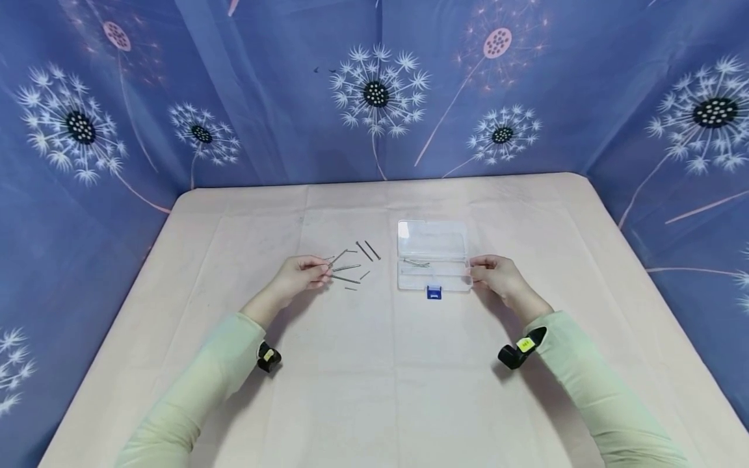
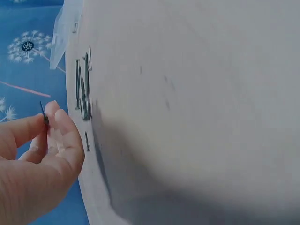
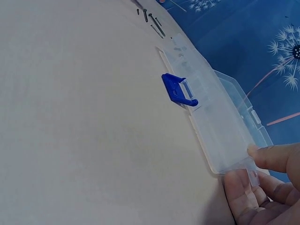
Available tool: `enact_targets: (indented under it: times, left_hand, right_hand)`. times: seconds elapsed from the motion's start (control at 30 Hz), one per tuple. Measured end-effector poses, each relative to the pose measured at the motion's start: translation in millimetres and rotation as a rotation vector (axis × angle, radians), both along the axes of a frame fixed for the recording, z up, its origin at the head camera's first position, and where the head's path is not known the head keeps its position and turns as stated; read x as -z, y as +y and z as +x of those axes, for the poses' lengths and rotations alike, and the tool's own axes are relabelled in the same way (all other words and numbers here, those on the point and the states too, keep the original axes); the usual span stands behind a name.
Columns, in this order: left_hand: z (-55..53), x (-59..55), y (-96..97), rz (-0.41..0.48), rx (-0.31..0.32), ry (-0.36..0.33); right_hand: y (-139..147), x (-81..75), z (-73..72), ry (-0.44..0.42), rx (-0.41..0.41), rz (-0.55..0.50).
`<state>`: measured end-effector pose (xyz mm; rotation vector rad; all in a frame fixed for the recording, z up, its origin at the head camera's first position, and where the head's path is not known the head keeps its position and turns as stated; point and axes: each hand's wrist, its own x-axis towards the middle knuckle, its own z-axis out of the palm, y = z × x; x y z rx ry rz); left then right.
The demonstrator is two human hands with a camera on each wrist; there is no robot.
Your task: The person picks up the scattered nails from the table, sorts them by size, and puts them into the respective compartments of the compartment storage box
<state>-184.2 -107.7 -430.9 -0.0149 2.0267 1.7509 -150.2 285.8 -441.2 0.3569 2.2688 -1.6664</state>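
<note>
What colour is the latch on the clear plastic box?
Blue; the latch shows best in the right wrist view, on the front of the clear box.

The head view looks forward and down from above, across most of the desk (image 1: 351,403) to a blue curtain (image 1: 281,136). The left wrist view sits close — scene turned sideways — by the left hand (image 2: 44,164); the right wrist view, likewise close and tilted, faces the right hand (image 3: 267,194) and clear box (image 3: 220,129). All three share the nails (image 1: 365,251).

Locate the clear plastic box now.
In the head view, the clear plastic box lies open just right of centre on the table, between the loose nails to its left and the right hand, which pinches its right end.
</note>
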Motion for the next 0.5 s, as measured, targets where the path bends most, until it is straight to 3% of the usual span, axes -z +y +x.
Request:
enact_targets:
  times: [0.27,0.5]
  left_hand:
    - [-0.5,-0.6,12.7,0.077,0.043,-0.019]
    - [-4.8,-7.0,29.2,0.127,0.006,-0.103]
  right_hand:
    - [0,0.7,-0.8,0.004,0.003,0.009]
    - [2,0.7,-1.4,-0.004,0.008,0.001]
